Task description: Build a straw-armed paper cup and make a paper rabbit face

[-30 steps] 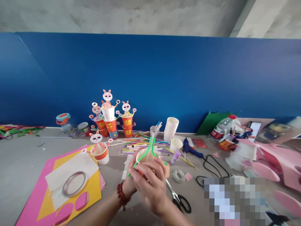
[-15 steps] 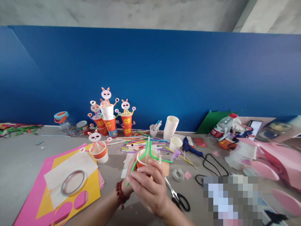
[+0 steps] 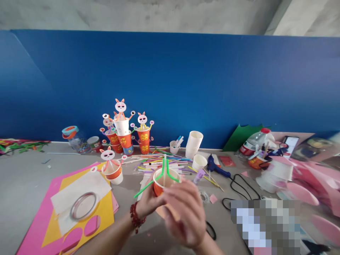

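An orange paper cup point(image 3: 158, 188) with a white rim is held upright by my left hand point(image 3: 148, 203), whose wrist wears a red bead bracelet. Green bent straws point(image 3: 165, 170) stand around a pale stick inside the cup and spread over its rim to both sides. My right hand point(image 3: 184, 212) is at the cup's right side, blurred, with curved fingers near the rim; whether it touches the cup is unclear. It covers most of the black-handled scissors point(image 3: 211, 231) and part of a tape roll point(image 3: 204, 197).
Rabbit-faced cup figures point(image 3: 124, 138) stand at the back left. Pink and yellow sheets point(image 3: 106, 209) with a silver tape ring point(image 3: 83, 206) lie left. Pens and straws, white cups point(image 3: 193, 144), a blue glue gun point(image 3: 217, 168) and its cord lie behind and right.
My right hand has moved right and towards me, off the cup's front. The left green straw end has swung outwards and up. Less of the scissors shows.
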A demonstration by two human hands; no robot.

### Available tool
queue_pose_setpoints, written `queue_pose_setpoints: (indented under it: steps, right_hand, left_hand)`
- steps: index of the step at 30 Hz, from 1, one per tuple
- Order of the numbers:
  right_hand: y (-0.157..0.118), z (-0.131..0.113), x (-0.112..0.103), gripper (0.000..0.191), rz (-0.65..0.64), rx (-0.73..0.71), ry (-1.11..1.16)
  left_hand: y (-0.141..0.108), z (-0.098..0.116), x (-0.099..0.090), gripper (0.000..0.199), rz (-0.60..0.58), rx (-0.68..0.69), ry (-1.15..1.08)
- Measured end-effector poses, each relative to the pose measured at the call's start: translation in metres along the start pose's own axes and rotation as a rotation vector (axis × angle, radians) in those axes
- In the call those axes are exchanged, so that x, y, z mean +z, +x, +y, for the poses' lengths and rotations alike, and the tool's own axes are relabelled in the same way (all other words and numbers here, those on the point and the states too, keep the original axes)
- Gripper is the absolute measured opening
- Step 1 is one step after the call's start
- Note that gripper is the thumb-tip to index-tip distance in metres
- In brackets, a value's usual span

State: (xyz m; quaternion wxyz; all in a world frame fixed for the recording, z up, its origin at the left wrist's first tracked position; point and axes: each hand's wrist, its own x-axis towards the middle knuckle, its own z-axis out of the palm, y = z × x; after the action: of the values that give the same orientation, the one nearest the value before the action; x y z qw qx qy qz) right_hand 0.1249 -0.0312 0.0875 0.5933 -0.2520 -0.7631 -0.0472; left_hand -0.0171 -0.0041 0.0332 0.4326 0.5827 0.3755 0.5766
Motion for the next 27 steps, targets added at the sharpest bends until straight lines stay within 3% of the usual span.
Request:
queue_pose_setpoints:
  steps: [2, 3, 6, 8, 10, 15, 20, 27]
  right_hand:
    - [0.012, 0.013, -0.015, 0.034, 0.047, 0.2, 0.048]
    - [0.019, 0.02, -0.021, 0.029, 0.005, 0.353, 0.089]
    - [0.034, 0.042, -0.03, 0.018, -0.278, 0.613, 0.318]
    - [0.038, 0.051, -0.027, 0.015, -0.4, 0.658, 0.377]
    - [0.036, 0.055, -0.022, 0.015, -0.429, 0.687, 0.39]
    - [0.024, 0.058, -0.014, 0.021, -0.335, 0.804, 0.511]
    - [0.023, 0.058, -0.013, 0.023, -0.371, 0.833, 0.598]
    - [0.019, 0.065, -0.017, 0.023, -0.327, 0.835, 0.601]
  left_hand:
    - [0.011, -0.004, -0.002, 0.08, -0.154, -0.024, -0.104]
    - [0.012, -0.005, -0.003, 0.074, -0.213, -0.034, -0.14]
    - [0.008, -0.007, -0.002, 0.059, -0.334, -0.07, -0.219]
    - [0.005, -0.007, -0.001, 0.057, -0.36, -0.078, -0.228]
    - [0.005, -0.008, 0.001, 0.058, -0.36, -0.072, -0.23]
    - [0.004, -0.013, 0.002, 0.063, -0.312, -0.093, -0.293]
    - [0.002, -0.021, 0.001, 0.058, -0.358, -0.167, -0.327]
    - [0.003, -0.019, -0.002, 0.061, -0.269, -0.146, -0.301]
